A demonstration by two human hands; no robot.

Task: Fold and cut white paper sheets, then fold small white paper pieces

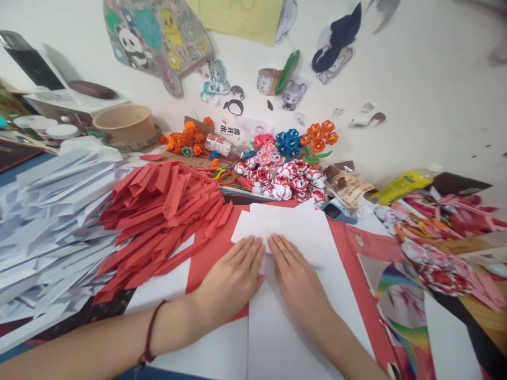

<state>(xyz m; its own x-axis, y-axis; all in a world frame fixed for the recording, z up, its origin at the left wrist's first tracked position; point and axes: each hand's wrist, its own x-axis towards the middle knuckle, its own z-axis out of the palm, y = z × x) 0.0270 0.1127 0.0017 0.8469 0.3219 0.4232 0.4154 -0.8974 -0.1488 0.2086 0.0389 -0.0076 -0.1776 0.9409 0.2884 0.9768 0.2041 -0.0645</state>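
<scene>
My left hand (pixel 235 272) lies flat on a small sheet of white paper (pixel 255 220), its fingers stretched out and held close together. Beside it my right hand (pixel 296 277) rests in the same way, fingers straight, fingertips almost meeting those of the left. Whether the paper under the palms is folded is hidden. Larger white sheets (pixel 317 232) lie beneath and to the right, over red paper (pixel 212 253). A dark red cord bracelet (pixel 149 332) circles my left wrist.
Red folded strips (pixel 166 206) and white folded strips (pixel 59 211) are heaped at left. Red-and-white paper flowers (pixel 289 179), scissors (pixel 225 174) and a smartwatch (pixel 335 212) lie behind. A yellow bottle (pixel 407 186) lies at right. A round tub (pixel 127 126) stands near the wall.
</scene>
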